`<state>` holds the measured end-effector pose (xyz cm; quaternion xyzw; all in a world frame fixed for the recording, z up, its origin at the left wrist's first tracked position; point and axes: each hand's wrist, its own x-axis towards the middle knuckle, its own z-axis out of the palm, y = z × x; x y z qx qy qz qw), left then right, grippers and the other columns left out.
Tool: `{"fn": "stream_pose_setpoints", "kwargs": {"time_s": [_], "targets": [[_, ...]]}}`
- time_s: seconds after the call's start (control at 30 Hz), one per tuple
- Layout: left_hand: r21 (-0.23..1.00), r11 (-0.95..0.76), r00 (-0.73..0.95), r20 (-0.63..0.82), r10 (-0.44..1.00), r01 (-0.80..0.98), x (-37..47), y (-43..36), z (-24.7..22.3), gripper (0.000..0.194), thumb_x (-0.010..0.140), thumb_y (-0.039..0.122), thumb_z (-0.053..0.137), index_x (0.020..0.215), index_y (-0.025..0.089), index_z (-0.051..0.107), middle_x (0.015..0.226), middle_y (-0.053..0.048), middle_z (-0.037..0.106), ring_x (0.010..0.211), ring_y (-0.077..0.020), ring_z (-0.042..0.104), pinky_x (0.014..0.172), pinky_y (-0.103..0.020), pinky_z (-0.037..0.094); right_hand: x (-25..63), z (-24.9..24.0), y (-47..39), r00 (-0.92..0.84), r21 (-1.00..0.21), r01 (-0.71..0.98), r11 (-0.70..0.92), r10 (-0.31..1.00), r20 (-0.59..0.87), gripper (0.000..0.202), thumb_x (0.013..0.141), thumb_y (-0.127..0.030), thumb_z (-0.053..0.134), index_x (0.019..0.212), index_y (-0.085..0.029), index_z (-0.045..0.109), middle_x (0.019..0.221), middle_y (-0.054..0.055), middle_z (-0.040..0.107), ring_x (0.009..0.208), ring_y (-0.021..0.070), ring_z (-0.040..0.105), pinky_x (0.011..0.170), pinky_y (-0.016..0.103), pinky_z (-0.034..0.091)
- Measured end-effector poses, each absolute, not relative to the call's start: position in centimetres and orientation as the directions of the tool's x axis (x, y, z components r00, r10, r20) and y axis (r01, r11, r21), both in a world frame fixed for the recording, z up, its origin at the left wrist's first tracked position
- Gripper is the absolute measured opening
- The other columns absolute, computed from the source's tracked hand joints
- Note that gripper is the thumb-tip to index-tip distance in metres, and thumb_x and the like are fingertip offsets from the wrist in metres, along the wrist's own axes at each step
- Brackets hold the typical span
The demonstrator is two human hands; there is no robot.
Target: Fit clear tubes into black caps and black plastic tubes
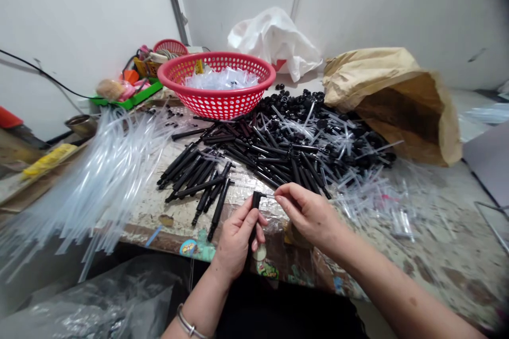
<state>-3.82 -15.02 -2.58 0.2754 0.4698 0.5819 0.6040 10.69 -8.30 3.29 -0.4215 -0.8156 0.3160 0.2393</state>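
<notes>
Left hand [237, 233] grips one black tube [256, 201], nearer than the large red basket [217, 94]; right hand [312, 214] pinches one thin tube [269, 196] at its top. Worn, stickered table [445, 254]. One paper bag [369, 71] right of basket; white walls [397, 5] behind.

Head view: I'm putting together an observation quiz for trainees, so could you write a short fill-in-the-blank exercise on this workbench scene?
1. The left hand grips a long part coloured ____.
2. The right hand pinches a slim pale tube, while the metal bangle is on the ____ wrist.
3. The large perforated basket holding clear pieces is ____ in colour.
4. In the picture, the large paper bag lies to the ____ of that basket.

Missing words: black; left; red; right.
</notes>
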Motion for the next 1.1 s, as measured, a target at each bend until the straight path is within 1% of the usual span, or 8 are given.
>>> {"fn": "stream_pose_setpoints", "kwargs": {"time_s": [0.23,0.43,0.67,0.8,0.9,0.93,1.0,1.1], "targets": [[0.902,0.194,-0.09,-0.246,0.965,-0.386,-3.8,-15.0,-2.4,0.045,0.081,0.039,0.057,0.122,0.02,0.055,0.071,0.001,0.053,0.045,-0.0042,0.042,0.034,-0.013,0.029,10.2,3.0,-8.2,-0.634,-0.445,0.668,0.596,0.769,0.078,0.03,0.091,-0.027,0.035,0.073,-0.018,0.056,0.069,0.005,0.061,0.065,0.0161,0.055,0.06,0.027,0.036],[0.925,0.224,-0.053,-0.251,0.966,-0.306,-3.6,-15.1,-2.5,0.046,0.083,0.04,0.054,0.126,0.023,0.052,0.069,0.002,0.051,0.045,-0.0042,0.04,0.034,-0.013,0.029,10.4,3.7,-7.7,-0.661,-0.331,0.707,0.625,0.75,0.004,0.03,0.089,-0.025,0.036,0.068,-0.018,0.055,0.064,0.005,0.06,0.059,0.0149,0.052,0.056,0.026,0.03],[0.915,0.251,-0.02,-0.27,0.963,-0.315,-3.6,-14.8,-2.1,0.046,0.081,0.041,0.054,0.121,0.02,0.055,0.068,0.002,0.048,0.043,-0.0034,0.035,0.033,-0.013,0.026,9.9,2.7,-7.5,-0.628,-0.396,0.726,0.562,0.777,-0.05,0.029,0.089,-0.026,0.036,0.07,-0.017,0.056,0.062,0.003,0.057,0.056,0.0121,0.048,0.054,0.024,0.029],[0.964,0.177,-0.158,-0.21,0.965,-0.198,-3.0,-15.2,-2.9,0.048,0.083,0.043,0.051,0.125,0.02,0.052,0.069,0.001,0.05,0.044,-0.0045,0.039,0.034,-0.014,0.031,10.0,2.6,-7.0,-0.637,-0.536,0.662,0.523,0.77,-0.035,0.035,0.092,-0.033,0.033,0.071,-0.017,0.057,0.065,0.001,0.057,0.06,0.0122,0.049,0.057,0.023,0.034],[0.992,0.093,-0.272,-0.115,0.955,-0.09,-3.4,-15.5,-3.2,0.054,0.084,0.045,0.048,0.131,0.02,0.046,0.075,-0.002,0.055,0.047,-0.0064,0.044,0.037,-0.017,0.037,10.1,3.1,-5.1,-0.623,-0.62,0.599,0.507,0.781,0.036,0.042,0.095,-0.037,0.025,0.084,-0.018,0.061,0.077,0.003,0.062,0.071,0.0137,0.055,0.064,0.023,0.04],[0.996,0.077,-0.315,-0.089,0.945,-0.051,-4.0,-15.5,-3.1,0.055,0.084,0.045,0.048,0.133,0.02,0.044,0.077,-0.003,0.057,0.048,-0.0071,0.045,0.039,-0.018,0.038,9.9,3.2,-4.3,-0.608,-0.588,0.618,0.523,0.791,0.065,0.042,0.095,-0.035,0.024,0.09,-0.018,0.062,0.083,0.003,0.063,0.077,0.0143,0.057,0.069,0.024,0.041],[0.996,0.065,-0.42,-0.033,0.907,0.061,-5.7,-15.0,-2.5,0.057,0.084,0.046,0.048,0.134,0.02,0.042,0.08,-0.004,0.06,0.052,-0.0094,0.049,0.043,-0.02,0.042,9.2,3.3,-2.6,-0.586,-0.432,0.703,0.565,0.804,0.1,0.037,0.095,-0.028,0.027,0.1,-0.017,0.062,0.097,0.006,0.063,0.089,0.0163,0.056,0.079,0.026,0.042],[0.94,0.101,-0.534,0.096,0.84,0.327,-9.5,-13.3,-1.3,0.055,0.084,0.046,0.048,0.131,0.019,0.047,0.079,-0.005,0.064,0.063,-0.0154,0.058,0.06,-0.028,0.049,7.6,3.0,-0.6,-0.574,-0.225,0.784,0.578,0.814,0.089,0.03,0.089,-0.015,0.037,0.108,-0.016,0.061,0.111,0.01,0.059,0.099,0.021,0.051,0.084,0.03,0.041]]}}
